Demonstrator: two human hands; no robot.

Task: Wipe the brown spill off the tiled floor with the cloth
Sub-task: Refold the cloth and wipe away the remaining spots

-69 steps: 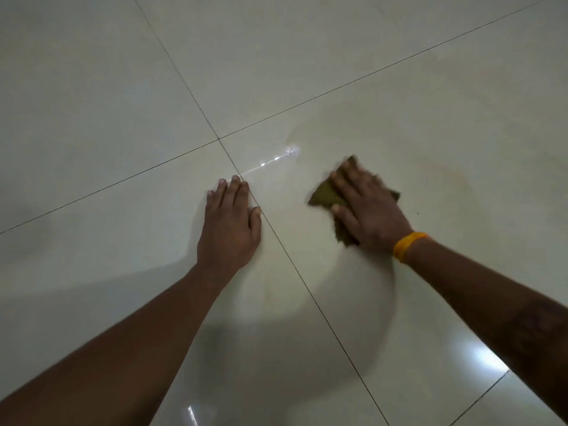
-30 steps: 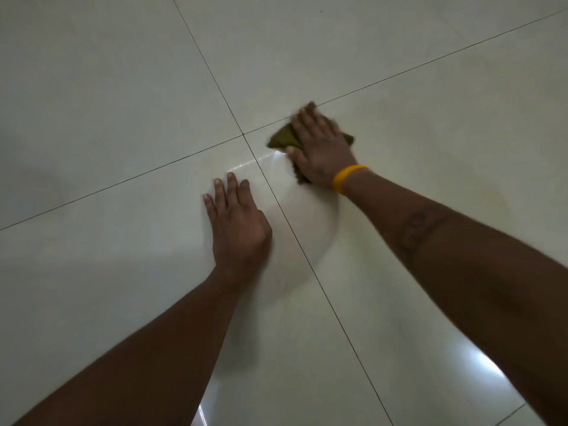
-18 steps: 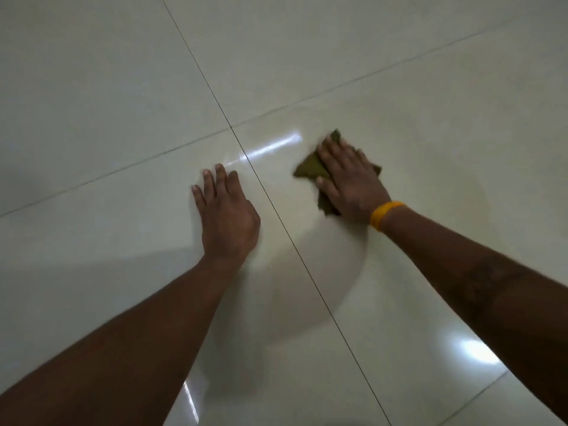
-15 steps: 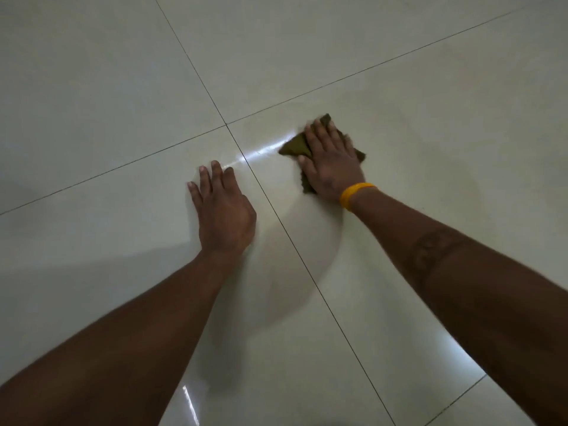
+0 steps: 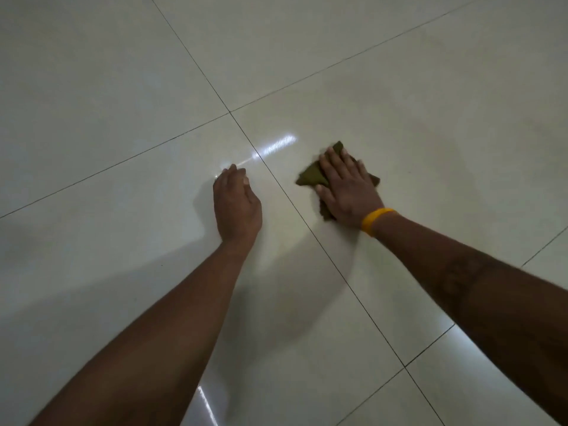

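Note:
My right hand [image 5: 349, 192], with a yellow band at the wrist, lies flat with straight fingers on a crumpled olive-brown cloth [image 5: 309, 177] and presses it onto the glossy pale floor tile [image 5: 430, 167]. The cloth sits just right of the tile joint, and only its left corner and far tip show past the hand. A faint tan haze lies on the tile around and beyond the cloth; no distinct brown patch is visible. My left hand [image 5: 236, 204] is on the neighbouring tile left of the joint, fingers together and tipped down to the floor, holding nothing.
Dark grout lines cross at a junction [image 5: 230, 112] beyond both hands. A bright light streak [image 5: 273, 147] reflects on the wet-looking tile between the hands. Pale floor tiles fill the whole view.
My right hand slid the cloth back to the right, away from the tile joint. My left hand, earlier flat with fingers spread, now has its fingers drawn together and the palm raised.

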